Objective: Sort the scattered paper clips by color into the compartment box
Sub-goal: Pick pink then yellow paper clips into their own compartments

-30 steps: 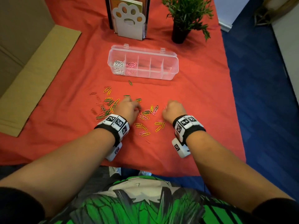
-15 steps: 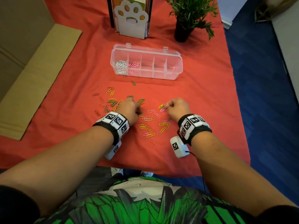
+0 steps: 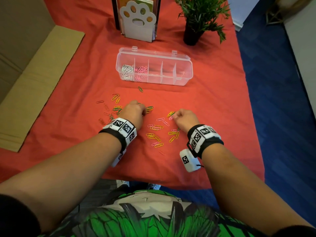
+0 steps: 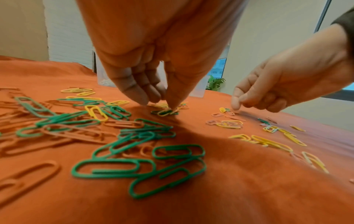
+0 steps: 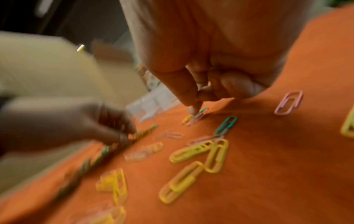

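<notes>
- A green printed shirt fills the near edge, above the front of the red cloth.
- Loose paper clips, yellow, pink, green and orange, lie scattered between and around both wrists.
- The left hand points fingers down, tips bunched narrowly on a small green and yellow heap; whether it grips any, I cannot tell.
- The right hand is curled, thumb and forefinger pinching at a pink clip on the cloth.
- Farther off, the clear box stands open: white clips in its leftmost section, pink in the next.
- Behind it stand a paw-shaped holder and a potted plant; cardboard lies left.
</notes>
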`<action>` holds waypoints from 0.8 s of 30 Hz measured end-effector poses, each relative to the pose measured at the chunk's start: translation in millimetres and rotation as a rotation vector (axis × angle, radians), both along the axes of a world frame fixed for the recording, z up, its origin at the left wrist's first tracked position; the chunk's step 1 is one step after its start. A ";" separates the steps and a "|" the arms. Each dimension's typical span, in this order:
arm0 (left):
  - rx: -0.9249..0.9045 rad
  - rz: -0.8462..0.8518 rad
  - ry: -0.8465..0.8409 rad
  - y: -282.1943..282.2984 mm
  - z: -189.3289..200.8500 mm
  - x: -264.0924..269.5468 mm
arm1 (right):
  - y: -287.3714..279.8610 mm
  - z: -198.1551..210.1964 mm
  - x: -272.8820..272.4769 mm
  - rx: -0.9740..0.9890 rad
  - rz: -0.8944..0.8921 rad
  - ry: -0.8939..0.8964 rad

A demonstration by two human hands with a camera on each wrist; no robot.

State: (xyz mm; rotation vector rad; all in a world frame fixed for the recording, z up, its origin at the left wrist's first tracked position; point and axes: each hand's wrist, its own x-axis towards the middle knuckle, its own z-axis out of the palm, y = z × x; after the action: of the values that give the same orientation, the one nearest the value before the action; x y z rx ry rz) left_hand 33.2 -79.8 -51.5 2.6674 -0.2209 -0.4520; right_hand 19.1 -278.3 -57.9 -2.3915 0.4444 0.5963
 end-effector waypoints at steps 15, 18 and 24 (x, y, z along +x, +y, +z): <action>0.155 -0.268 0.107 -14.4 -3.8 -16.3 | 2.9 -8.6 -12.0 -0.282 0.414 -0.205; 0.204 -0.287 0.111 -16.8 -4.7 -17.2 | 1.3 -10.2 -14.7 -0.383 0.453 -0.227; 0.106 -0.191 0.110 -15.3 -4.1 -17.5 | 0.4 -7.0 -9.4 -0.249 0.360 -0.100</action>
State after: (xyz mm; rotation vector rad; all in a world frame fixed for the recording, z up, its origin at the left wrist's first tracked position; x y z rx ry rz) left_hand 15.7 -95.1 -55.6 2.7258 -0.4314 -0.6857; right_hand 9.7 -277.9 -64.9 -2.7524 0.0427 0.6012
